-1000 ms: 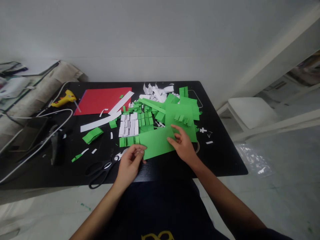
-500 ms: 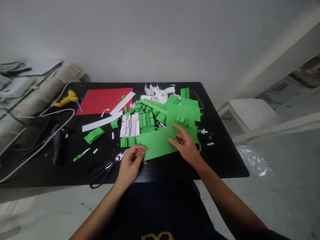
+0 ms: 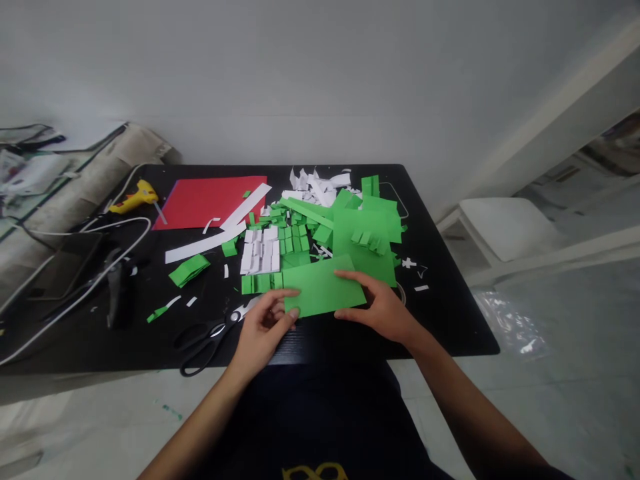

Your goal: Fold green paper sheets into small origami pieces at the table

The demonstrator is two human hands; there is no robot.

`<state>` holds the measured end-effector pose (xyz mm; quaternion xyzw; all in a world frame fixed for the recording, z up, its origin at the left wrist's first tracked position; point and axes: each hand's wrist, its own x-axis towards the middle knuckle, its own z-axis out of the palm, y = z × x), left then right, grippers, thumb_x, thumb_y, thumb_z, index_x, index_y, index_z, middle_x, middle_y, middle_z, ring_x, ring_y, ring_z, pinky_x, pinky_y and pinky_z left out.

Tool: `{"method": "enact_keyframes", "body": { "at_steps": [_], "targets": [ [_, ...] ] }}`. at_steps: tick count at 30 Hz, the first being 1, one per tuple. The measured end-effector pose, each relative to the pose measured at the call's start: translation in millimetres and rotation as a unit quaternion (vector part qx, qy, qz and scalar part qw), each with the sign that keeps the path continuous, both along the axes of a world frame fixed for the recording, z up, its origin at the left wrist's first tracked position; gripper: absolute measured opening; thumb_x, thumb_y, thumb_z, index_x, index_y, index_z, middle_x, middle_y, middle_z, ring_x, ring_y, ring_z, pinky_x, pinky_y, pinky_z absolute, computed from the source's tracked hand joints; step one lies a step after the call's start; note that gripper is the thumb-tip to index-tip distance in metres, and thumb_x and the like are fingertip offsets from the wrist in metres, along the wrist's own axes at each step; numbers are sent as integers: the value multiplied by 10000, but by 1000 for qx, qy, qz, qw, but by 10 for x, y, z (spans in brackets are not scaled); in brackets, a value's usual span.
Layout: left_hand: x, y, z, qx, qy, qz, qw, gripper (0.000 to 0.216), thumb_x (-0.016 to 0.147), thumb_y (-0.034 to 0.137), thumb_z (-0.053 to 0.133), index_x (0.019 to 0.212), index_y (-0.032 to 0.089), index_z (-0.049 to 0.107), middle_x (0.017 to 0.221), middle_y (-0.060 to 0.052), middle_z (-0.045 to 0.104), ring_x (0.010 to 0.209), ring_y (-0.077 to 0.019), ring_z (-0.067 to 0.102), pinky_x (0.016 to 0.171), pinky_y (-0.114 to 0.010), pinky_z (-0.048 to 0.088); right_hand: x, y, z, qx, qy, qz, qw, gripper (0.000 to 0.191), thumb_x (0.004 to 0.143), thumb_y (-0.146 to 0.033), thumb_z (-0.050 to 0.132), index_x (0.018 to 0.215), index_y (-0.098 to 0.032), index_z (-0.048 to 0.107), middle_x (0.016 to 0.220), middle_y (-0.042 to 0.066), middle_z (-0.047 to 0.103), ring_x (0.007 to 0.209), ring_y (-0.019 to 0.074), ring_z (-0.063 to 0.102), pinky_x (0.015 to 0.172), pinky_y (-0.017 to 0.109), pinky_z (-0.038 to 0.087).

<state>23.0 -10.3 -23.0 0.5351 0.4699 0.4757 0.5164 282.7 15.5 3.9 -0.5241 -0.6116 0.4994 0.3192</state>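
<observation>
A plain green paper sheet [image 3: 323, 287] lies between my hands at the front of the table. My left hand [image 3: 264, 328] pinches its left end, thumb on top. My right hand [image 3: 385, 308] curves round the right end, with the index finger at the upper edge and the thumb by the lower edge. Behind it rest a larger green sheet [image 3: 345, 233], a folded white paper piece [image 3: 260, 252] and a folded green paper piece [image 3: 294, 239]. Black-handled scissors [image 3: 217, 331] lie beside my left hand, their blades partly hidden by it.
Red paper [image 3: 205, 200] lies at the back left, with white strips [image 3: 205, 245] near it. A yellow glue gun [image 3: 136, 197] and a white cable [image 3: 125, 250] are on the left. Crumpled white paper [image 3: 320, 187] is piled at the back. A white stool [image 3: 505, 227] stands right of the table.
My right hand has shifted slightly right and down, from on top of the green sheet to its right end. The sheet now looks shorter. My left hand stays at the left end.
</observation>
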Motion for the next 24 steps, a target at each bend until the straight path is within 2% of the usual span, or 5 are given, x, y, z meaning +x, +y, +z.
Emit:
{"method": "enact_keyframes", "body": {
  "at_steps": [7,11,15,19,24],
  "targets": [
    [11,-29,-65,-3,-78,-4,997,516,887,293,829,1356,265,615,1066,-46,732,936,-174,717,815,-274,596,22,-21,-1,-14,32,8,999,705,739,-395,936,1389,-265,696,1277,91,715,1146,310,687,997,485,589],
    [1,-47,-99,0,-80,-19,997,759,835,281,880,1495,326,508,1251,-70,692,1088,-220,696,909,-334,606,32,-32,-25,-11,40,18,999,670,761,-425,919,1375,-270,700,1249,85,731,1111,305,701,947,464,605],
    [4,-47,-101,10,-50,-21,998,906,777,300,922,1554,333,457,1466,-122,577,1254,-297,630,975,-420,607,16,-40,-71,13,31,6,999,518,840,-492,851,1299,-279,742,1052,62,770,904,266,721,777,405,620],
    [-14,-34,-103,33,-6,-8,999,706,789,317,912,1425,329,605,1618,-117,410,1383,-331,545,961,-397,605,-6,-42,-74,60,-3,-4,998,386,852,-533,830,1127,-262,811,892,45,760,750,228,680,657,350,561],
    [-32,-17,-68,69,8,27,997,291,803,414,891,1010,235,790,1330,-116,588,1238,-305,620,883,-352,598,-44,-66,-40,90,1,26,996,322,825,-519,870,1014,-261,824,988,47,801,920,255,729,852,383,572]
  ]
}}
